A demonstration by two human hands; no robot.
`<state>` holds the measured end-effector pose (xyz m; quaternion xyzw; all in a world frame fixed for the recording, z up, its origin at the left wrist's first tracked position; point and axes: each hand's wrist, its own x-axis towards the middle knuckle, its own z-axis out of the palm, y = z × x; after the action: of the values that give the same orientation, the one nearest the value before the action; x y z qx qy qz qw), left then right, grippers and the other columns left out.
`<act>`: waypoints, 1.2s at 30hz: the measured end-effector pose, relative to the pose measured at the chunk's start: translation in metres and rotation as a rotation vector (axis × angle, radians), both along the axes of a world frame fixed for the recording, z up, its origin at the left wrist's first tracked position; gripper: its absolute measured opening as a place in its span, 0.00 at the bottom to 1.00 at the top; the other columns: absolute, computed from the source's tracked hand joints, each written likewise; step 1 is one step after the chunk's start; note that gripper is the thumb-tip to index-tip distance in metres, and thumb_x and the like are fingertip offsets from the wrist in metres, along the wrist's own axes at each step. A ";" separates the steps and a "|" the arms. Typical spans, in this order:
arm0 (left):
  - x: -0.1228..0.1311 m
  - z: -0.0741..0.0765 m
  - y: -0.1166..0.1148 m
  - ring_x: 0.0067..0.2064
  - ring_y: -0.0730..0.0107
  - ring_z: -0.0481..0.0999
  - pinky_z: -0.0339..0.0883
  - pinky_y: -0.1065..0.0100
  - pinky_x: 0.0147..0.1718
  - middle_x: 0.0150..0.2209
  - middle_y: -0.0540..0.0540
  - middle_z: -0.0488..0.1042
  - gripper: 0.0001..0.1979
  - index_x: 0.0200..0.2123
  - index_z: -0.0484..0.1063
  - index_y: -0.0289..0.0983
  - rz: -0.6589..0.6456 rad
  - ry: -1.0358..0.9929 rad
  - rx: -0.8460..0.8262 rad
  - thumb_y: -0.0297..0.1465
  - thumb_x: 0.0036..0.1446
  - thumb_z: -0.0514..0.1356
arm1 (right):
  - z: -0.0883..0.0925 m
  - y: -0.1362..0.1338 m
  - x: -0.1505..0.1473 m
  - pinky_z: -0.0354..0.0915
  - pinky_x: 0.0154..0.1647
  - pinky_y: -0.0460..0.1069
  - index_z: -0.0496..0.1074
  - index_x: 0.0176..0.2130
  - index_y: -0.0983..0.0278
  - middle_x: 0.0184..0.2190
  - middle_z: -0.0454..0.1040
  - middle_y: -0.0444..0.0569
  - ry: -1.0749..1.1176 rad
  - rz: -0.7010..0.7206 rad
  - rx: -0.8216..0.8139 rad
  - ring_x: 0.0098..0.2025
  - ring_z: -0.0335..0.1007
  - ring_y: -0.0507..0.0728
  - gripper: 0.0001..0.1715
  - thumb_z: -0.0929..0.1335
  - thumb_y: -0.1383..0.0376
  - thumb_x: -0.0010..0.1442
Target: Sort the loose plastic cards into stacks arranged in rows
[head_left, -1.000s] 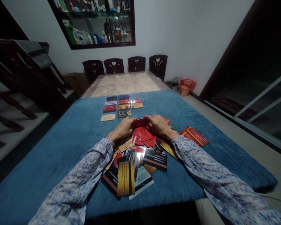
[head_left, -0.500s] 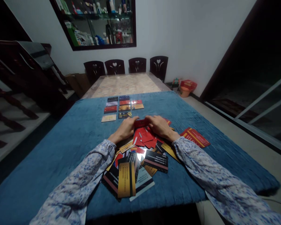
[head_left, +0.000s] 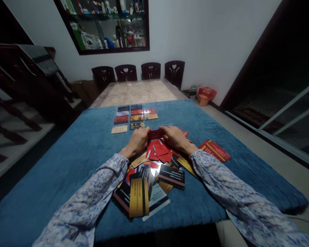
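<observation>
Both of my hands pinch one red card (head_left: 156,133) by its ends, just above a loose heap of red, black and gold cards (head_left: 154,171) on the blue cloth (head_left: 67,161). My left hand (head_left: 137,140) grips the card's left end and my right hand (head_left: 176,137) grips its right end. Beyond the hands, several cards lie in a neat grid (head_left: 134,116) of rows. A separate pair of red cards (head_left: 215,150) lies to the right of my right wrist.
The blue cloth covers the near half of a long table; the far half shows bare marble top (head_left: 136,92). Four dark chairs (head_left: 137,72) stand at the far end. A red bucket (head_left: 205,95) sits on the floor at the right.
The red card and both hands have stayed almost in place, shifting only a little; the view has barely moved.
</observation>
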<state>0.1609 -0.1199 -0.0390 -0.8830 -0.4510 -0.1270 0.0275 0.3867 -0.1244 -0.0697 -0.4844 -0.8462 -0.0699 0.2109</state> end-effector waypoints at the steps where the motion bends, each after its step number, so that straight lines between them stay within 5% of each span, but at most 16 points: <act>1: 0.001 0.000 0.000 0.48 0.52 0.75 0.66 0.58 0.46 0.44 0.38 0.77 0.13 0.48 0.69 0.36 0.003 0.015 -0.002 0.22 0.62 0.52 | 0.000 0.000 0.000 0.60 0.43 0.52 0.69 0.57 0.66 0.44 0.80 0.56 -0.001 0.005 -0.007 0.43 0.70 0.61 0.24 0.66 0.74 0.62; 19: 0.004 -0.002 0.000 0.48 0.54 0.76 0.63 0.57 0.48 0.45 0.38 0.78 0.20 0.55 0.68 0.35 0.013 -0.015 0.041 0.20 0.61 0.49 | 0.008 -0.002 -0.007 0.58 0.45 0.54 0.69 0.58 0.70 0.46 0.75 0.60 -0.082 -0.036 0.080 0.47 0.64 0.66 0.26 0.69 0.69 0.61; 30: 0.004 -0.002 0.000 0.55 0.49 0.72 0.64 0.53 0.52 0.54 0.35 0.75 0.26 0.61 0.63 0.33 -0.015 -0.041 0.080 0.24 0.58 0.57 | 0.005 0.002 -0.005 0.57 0.43 0.54 0.69 0.56 0.72 0.43 0.76 0.60 -0.085 -0.070 0.194 0.44 0.64 0.64 0.19 0.63 0.69 0.68; 36: 0.007 0.001 -0.001 0.52 0.50 0.73 0.65 0.54 0.50 0.52 0.35 0.75 0.22 0.59 0.64 0.34 0.029 0.005 0.131 0.24 0.61 0.56 | 0.009 0.002 -0.002 0.56 0.42 0.54 0.69 0.56 0.72 0.41 0.77 0.60 -0.083 -0.032 0.204 0.43 0.65 0.64 0.19 0.64 0.65 0.69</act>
<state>0.1675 -0.1205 -0.0377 -0.8731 -0.4543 -0.1535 0.0883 0.3843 -0.1226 -0.0609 -0.4704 -0.8348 -0.1791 0.2230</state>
